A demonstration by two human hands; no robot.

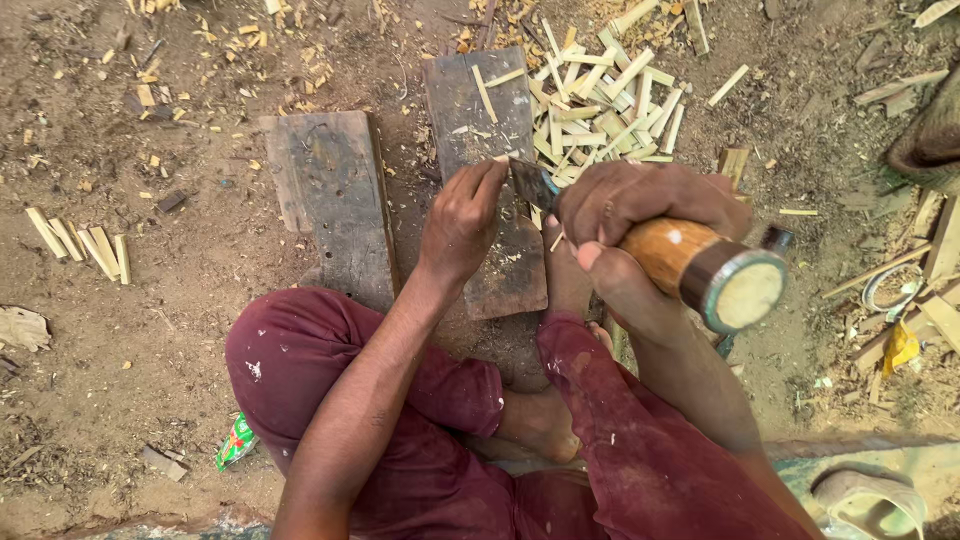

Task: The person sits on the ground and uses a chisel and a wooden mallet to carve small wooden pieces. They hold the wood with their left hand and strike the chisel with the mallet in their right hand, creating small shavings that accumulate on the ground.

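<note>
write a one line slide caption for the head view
Seated on dirt ground, a person's right hand grips a wooden-handled knife while the left hand steadies a small piece on a dark wooden board.

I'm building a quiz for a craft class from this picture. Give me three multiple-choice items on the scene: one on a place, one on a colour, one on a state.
1. Where does the big heap of cut sticks lie?
A. beyond the dark board
B. on the person's lap
C. beside the green wrapper

2. What colour are the person's trousers?
A. blue
B. maroon
C. white

3. What is the right hand doing?
A. resting open on the ground
B. gripping a wooden-handled knife
C. holding a sandal

Answers:
1 A, the heap lies past the far end of the dark board.
2 B, both legs are in maroon cloth.
3 B, its fingers wrap the knife, whose blade points towards the left hand.
</note>
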